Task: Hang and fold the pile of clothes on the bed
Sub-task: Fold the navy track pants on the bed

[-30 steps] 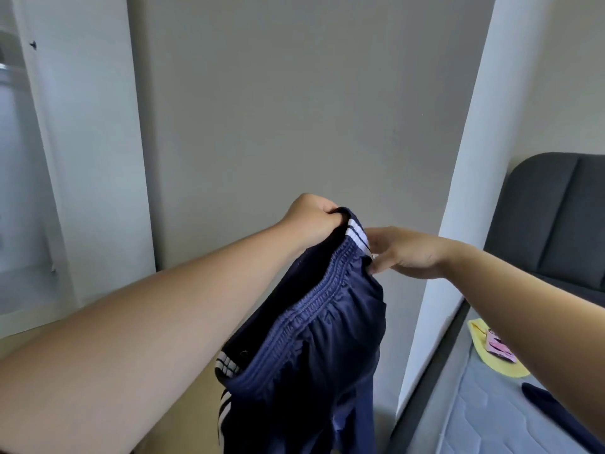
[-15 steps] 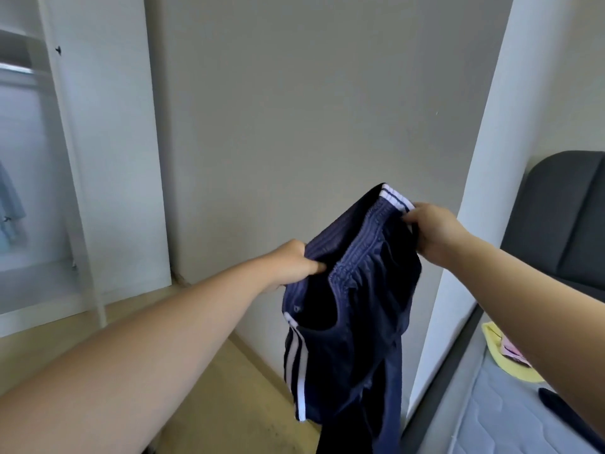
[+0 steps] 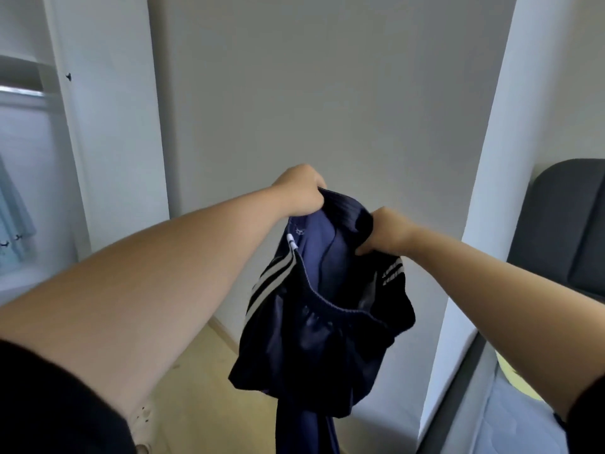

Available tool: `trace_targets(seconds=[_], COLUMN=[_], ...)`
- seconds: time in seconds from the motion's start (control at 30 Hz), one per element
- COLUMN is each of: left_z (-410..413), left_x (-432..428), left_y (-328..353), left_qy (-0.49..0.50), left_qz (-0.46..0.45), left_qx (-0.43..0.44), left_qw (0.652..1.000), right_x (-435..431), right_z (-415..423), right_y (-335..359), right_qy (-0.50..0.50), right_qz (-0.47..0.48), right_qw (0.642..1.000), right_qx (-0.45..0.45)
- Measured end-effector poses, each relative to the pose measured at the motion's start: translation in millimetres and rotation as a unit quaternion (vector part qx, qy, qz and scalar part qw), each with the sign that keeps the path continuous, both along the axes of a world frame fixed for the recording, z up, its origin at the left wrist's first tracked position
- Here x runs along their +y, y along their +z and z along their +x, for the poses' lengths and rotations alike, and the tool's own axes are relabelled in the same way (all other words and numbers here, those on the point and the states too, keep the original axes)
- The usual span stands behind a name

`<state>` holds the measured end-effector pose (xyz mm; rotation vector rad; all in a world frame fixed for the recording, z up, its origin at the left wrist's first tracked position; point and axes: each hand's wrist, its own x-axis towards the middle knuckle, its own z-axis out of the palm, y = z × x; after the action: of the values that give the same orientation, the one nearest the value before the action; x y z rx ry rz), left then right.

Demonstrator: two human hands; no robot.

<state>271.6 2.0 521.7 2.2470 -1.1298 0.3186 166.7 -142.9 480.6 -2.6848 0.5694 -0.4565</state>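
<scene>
At the bottom edge of the view, black sleeves cover both upper arms, and the bare forearms reach forward and inward. Between them, held up in the air in front of the person, hangs a pair of navy track pants (image 3: 314,339) with white side stripes. The waistband gapes open towards the camera and shows the lighter blue lining and a white drawstring tip (image 3: 291,241). One leg of dark fabric trails down out of view.

The left hand (image 3: 301,191) holds the far left of the waistband, its fingers curled tight round the bunched fabric. The right hand (image 3: 384,232) sits slightly lower and close beside it, its fingers closed round a gathered fold of the waistband near the right stripes.

Below the pants lies a light wooden floor (image 3: 203,388). At the lower right is the edge of the bed, a pale quilted mattress (image 3: 510,424), with a scrap of something yellow (image 3: 510,376) on it just past the right forearm.

Further off on the left stands an open white wardrobe (image 3: 108,126), with a pale blue garment (image 3: 13,217) hanging inside. A plain grey wall (image 3: 327,93) fills the middle. A white column (image 3: 484,191) rises to the right, and a dark grey padded headboard (image 3: 563,231) stands beyond it.
</scene>
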Motion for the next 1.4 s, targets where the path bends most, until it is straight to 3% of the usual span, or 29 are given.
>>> trace_targets(seconds=[0.07,0.2,0.27,0.33,0.4,0.5,0.63,0.73,0.83,0.9,0.97,1.03,1.07,1.17,1.3,1.4], left_z=[23.5,63.9,79.2,91.8,108.4,139.0,164.8,172.5,177.7,179.5,181.7,181.7,181.9,180.6,181.0,178.0], left_x=[6.3,17.7,26.2,31.4,35.1,38.5,40.5,35.0,28.4,23.3,19.0,15.8,14.1,10.1,13.1,13.1], left_y=[18.2,57.5,69.5,72.8,75.4,84.8,75.5,64.3,56.2,51.1,46.6,45.1,45.5,51.2,54.5,47.4], left_qy=[0.072,0.178,0.201,0.208,0.21,0.203,0.08,0.008,-0.027,-0.033,-0.038,-0.041,-0.042,-0.047,-0.079,-0.113], left_qz=[-0.031,-0.107,-0.042,0.068,0.092,-0.036,-0.078,-0.068,-0.068,-0.057,-0.048,-0.029,-0.021,-0.045,-0.124,-0.204], left_qx=[-0.059,-0.118,-0.159,-0.168,-0.142,-0.07,0.183,0.253,0.303,0.306,0.303,0.289,0.278,0.263,0.324,0.414], left_qw=[0.995,0.971,0.966,0.961,0.963,0.976,0.977,0.965,0.95,0.95,0.951,0.956,0.96,0.963,0.934,0.88], right_x=[-6.4,-25.0,-33.3,-43.0,-52.7,-62.5,-64.9,-55.6,-51.8,-52.3,-56.2,-62.0,-64.1,-71.4,-78.9,-84.2], right_z=[9.8,27.3,35.8,44.3,54.7,70.8,90.4,94.4,89.3,86.8,91.0,97.4,100.2,103.6,101.3,92.3], right_y=[26.2,82.0,100.2,111.2,120.9,133.0,139.2,136.4,130.6,126.9,123.0,121.0,120.3,118.2,116.8,116.7], right_qy=[-0.067,-0.185,-0.219,-0.218,-0.2,-0.193,-0.139,-0.036,0.108,0.149,0.096,-0.005,-0.05,-0.107,-0.103,-0.038], right_qz=[-0.12,-0.215,-0.218,-0.18,-0.11,0.005,0.157,0.284,0.344,0.281,0.113,-0.093,-0.151,-0.199,-0.103,0.18], right_qw=[0.99,0.95,0.947,0.958,0.97,0.951,0.946,0.939,0.933,0.945,0.984,0.993,0.986,0.974,0.988,0.98], right_qx=[-0.03,-0.129,-0.093,-0.051,-0.084,-0.24,-0.247,-0.19,-0.015,0.076,0.102,0.073,0.042,-0.016,-0.041,-0.081])
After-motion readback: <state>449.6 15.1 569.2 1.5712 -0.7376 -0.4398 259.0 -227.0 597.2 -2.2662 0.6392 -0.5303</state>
